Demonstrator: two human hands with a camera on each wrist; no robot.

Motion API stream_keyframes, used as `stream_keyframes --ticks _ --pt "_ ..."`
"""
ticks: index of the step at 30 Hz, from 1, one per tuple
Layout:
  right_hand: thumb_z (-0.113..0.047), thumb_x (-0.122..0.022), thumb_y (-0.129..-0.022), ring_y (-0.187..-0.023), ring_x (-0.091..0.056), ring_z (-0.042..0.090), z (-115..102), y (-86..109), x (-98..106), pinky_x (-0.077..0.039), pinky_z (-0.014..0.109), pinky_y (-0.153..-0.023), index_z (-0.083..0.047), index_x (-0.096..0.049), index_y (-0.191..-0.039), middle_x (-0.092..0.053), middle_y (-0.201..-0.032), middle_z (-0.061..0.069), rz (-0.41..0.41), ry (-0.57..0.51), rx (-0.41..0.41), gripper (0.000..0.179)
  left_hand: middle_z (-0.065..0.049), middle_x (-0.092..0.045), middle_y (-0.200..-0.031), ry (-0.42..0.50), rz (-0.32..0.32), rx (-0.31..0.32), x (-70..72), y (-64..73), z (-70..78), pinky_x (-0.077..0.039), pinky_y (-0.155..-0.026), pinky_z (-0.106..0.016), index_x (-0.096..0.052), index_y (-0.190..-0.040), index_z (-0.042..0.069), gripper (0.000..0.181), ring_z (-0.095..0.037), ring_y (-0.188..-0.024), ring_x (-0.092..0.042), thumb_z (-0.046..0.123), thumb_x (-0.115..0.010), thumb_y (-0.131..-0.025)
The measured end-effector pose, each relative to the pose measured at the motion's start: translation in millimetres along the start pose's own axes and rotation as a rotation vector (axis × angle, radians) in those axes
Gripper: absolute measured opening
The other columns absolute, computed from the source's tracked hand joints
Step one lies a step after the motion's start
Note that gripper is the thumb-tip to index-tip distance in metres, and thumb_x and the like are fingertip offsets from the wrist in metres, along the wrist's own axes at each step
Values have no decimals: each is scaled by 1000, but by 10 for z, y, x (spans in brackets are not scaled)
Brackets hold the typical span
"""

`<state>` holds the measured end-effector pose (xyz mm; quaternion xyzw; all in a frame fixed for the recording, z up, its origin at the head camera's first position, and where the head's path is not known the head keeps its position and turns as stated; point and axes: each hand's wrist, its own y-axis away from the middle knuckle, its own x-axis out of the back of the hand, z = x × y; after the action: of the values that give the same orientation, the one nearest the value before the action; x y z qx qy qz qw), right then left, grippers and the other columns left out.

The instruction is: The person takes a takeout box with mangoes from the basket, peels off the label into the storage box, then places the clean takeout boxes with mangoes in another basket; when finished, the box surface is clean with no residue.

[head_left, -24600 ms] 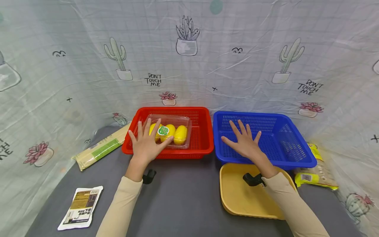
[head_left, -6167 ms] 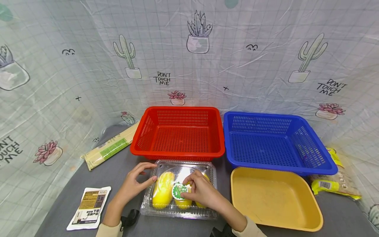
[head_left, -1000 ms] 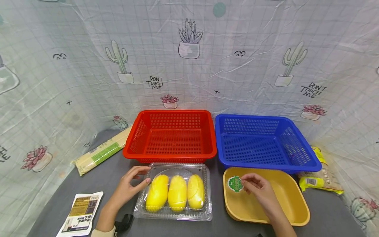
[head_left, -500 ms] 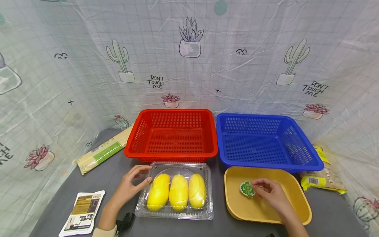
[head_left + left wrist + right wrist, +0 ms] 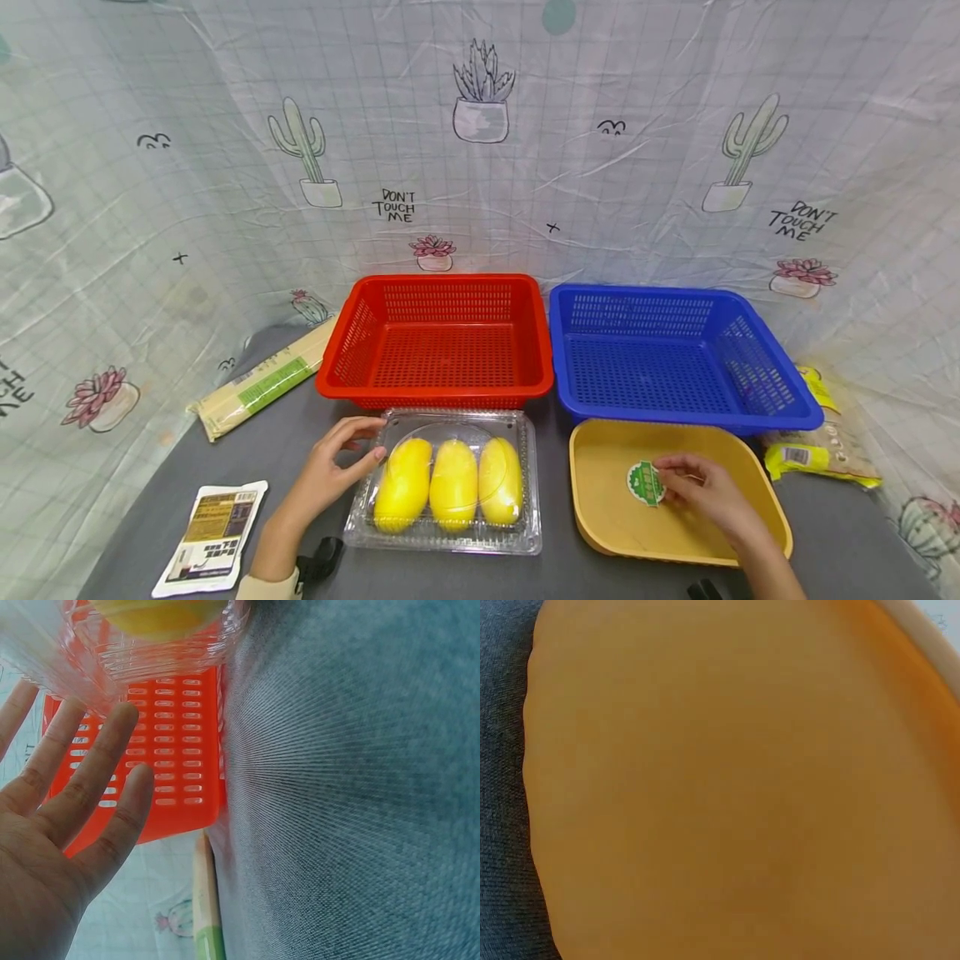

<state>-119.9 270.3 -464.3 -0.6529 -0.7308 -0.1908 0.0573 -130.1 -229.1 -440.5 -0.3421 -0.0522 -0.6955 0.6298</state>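
Observation:
My right hand pinches a round green-and-white sticker over the yellow tray. Only the tray's side fills the right wrist view, with the hand out of sight there. A clear plastic clamshell box, lid down, holds three yellow mangoes side by side. At its left edge is my left hand, fingers extended and fingertips right at the box's upper left corner. In the left wrist view the spread fingers overlap the box's ridged rim.
Behind the box stands a red basket, with a blue basket to its right. A long noodle-like packet and a white-and-brown pouch lie at left. A yellow-edged bag lies at far right.
The sticker came off the box lid in my right hand, which has since moved rightward over the yellow tray. My left hand stays at the box. Much earlier, the box sat in the red basket.

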Motion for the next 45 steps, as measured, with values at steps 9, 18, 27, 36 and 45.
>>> stream_keyframes --ticks 9,18,27,36,45 --pt "-12 -58 -97 -68 -59 16 14 -18 0 -52 28 -61 18 -55 -120 -64 -84 9 -59 81 -35 38 -5 -62 -118 -22 13 -6 -54 6 -228 -52 -82 -41 -62 -125 8 43 -18 -102 -62 3 -74 -84" --pt "-15 -57 -98 -68 -61 18 21 -10 8 -53 29 -60 18 -53 -124 -66 -87 10 -71 126 -39 42 4 -60 -119 -1 10 -9 -70 13 -405 -51 -83 -34 -62 -126 20 43 -10 -103 -60 11 -74 -86" --pt "-11 -61 -96 -70 -63 13 -98 62 -24 -54 27 -63 12 -57 -124 -64 -101 13 163 91 7 37 1 -61 -119 -9 17 7 -87 17 -327 -52 -80 -35 -63 -126 16 42 -8 -101 -60 7 -74 -86" --pt "-20 -61 -98 -72 -65 14 -277 178 121 -54 29 -65 7 -61 -121 -66 -96 -1 247 158 106 36 -6 -61 -116 -34 13 21 -48 1 -30 -53 -78 -38 -63 -122 5 38 -16 -98 -63 3 -73 -85" --pt "-2 -60 -95 -69 -64 9 -335 190 249 -53 23 -60 7 -60 -118 -65 -84 -14 307 90 308 25 0 -58 -122 -24 -8 13 -94 20 -366 -53 -80 -34 -60 -129 17 44 -10 -102 -60 7 -72 -88"
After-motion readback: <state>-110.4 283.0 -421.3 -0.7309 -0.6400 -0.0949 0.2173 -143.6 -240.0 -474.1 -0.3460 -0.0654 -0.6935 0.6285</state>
